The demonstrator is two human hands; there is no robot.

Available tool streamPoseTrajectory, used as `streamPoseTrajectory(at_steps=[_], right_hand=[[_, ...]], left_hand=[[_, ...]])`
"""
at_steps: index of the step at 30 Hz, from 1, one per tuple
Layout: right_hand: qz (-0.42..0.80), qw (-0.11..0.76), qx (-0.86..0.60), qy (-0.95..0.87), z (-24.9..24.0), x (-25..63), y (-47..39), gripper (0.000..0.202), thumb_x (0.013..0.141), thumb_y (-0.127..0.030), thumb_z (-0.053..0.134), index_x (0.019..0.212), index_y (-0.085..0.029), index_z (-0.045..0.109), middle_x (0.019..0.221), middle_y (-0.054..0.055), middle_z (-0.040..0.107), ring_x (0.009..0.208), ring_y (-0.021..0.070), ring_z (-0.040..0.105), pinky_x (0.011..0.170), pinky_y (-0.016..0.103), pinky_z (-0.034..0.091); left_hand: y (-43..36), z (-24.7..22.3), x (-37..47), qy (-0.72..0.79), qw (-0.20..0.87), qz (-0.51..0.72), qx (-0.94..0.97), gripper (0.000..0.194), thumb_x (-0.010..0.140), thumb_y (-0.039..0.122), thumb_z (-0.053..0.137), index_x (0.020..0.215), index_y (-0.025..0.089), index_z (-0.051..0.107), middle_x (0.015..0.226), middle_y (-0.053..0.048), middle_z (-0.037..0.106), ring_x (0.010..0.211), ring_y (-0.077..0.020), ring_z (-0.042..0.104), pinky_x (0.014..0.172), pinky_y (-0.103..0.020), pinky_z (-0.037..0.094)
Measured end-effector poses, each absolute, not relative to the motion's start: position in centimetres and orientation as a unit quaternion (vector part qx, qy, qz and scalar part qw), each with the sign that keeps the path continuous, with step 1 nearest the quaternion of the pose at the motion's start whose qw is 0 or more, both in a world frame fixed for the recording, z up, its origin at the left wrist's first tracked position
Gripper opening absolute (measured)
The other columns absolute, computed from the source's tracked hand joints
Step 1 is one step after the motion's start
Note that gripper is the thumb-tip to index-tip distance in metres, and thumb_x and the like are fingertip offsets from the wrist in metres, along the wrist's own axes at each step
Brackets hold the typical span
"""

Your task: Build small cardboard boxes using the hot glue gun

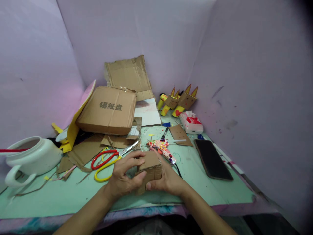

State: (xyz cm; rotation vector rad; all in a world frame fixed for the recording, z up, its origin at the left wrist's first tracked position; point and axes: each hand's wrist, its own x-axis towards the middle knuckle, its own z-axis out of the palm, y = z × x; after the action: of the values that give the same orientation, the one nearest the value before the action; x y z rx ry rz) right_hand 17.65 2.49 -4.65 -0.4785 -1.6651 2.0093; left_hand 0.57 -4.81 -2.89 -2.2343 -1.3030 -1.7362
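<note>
Between my two hands is a small cardboard box point(153, 170), held just above the near edge of the green tabletop. My left hand point(126, 173) grips its left side, fingertips on the top and thumb across the front. From the right, my right hand point(168, 174) closes around it, with the thumb low on the front face. Just left of my left hand lie scissors point(117, 156) with red and yellow handles, blades apart. A glue gun point(162, 150) covered in a colourful pattern rests right behind the box, partly hidden by my hands.
A large cardboard box point(107, 109) leans over cardboard scraps point(85, 148) at the back left. A white mug-like pot point(36, 156) stands far left. To the right lie a phone point(214, 160), a tissue pack point(191, 123) and a flat cardboard piece point(180, 134). Horned cardboard figures point(187, 100) stand behind.
</note>
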Motion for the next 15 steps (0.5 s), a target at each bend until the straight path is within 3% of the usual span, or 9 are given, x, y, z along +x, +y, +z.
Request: streamPoseTrajectory(at_steps=[8, 12, 15], right_hand=[[0.735, 0.257, -0.171, -0.604, -4.59, 17.72, 2.35, 0.125, 0.051, -0.025, 0.088, 0.148, -0.027, 0.009, 0.137, 0.012, 0.046, 0.118, 0.0284, 0.052, 0.098, 0.044, 0.039], [0.735, 0.256, -0.176, -0.603, -4.61, 17.67, 2.44, 0.124, 0.051, -0.024, 0.088, 0.147, -0.024, 0.01, 0.135, 0.013, 0.046, 0.117, 0.0292, 0.052, 0.098, 0.044, 0.04], [0.732, 0.257, -0.176, -0.606, -4.65, 17.64, 2.52, 0.123, 0.052, -0.025, 0.088, 0.146, -0.022, 0.01, 0.135, 0.014, 0.047, 0.118, 0.0296, 0.052, 0.099, 0.045, 0.038]], left_hand=[[-4.93, -2.77, 0.59, -0.413, -0.005, -0.562, -0.717, 0.031, 0.07, 0.011, 0.067, 0.099, 0.019, 0.062, 0.105, -0.011, 0.069, 0.093, -0.0206, 0.068, 0.078, -0.032, 0.055], [-4.97, -3.07, 0.37, -0.417, -0.059, -0.566, -0.709, 0.032, 0.07, 0.012, 0.069, 0.1, 0.021, 0.063, 0.107, -0.011, 0.068, 0.096, -0.0214, 0.067, 0.082, -0.033, 0.054], [-5.07, -3.26, 0.21, -0.446, -0.125, -0.566, -0.682, 0.028, 0.07, 0.016, 0.07, 0.097, 0.021, 0.064, 0.119, -0.014, 0.063, 0.108, -0.0262, 0.062, 0.089, -0.039, 0.05]])
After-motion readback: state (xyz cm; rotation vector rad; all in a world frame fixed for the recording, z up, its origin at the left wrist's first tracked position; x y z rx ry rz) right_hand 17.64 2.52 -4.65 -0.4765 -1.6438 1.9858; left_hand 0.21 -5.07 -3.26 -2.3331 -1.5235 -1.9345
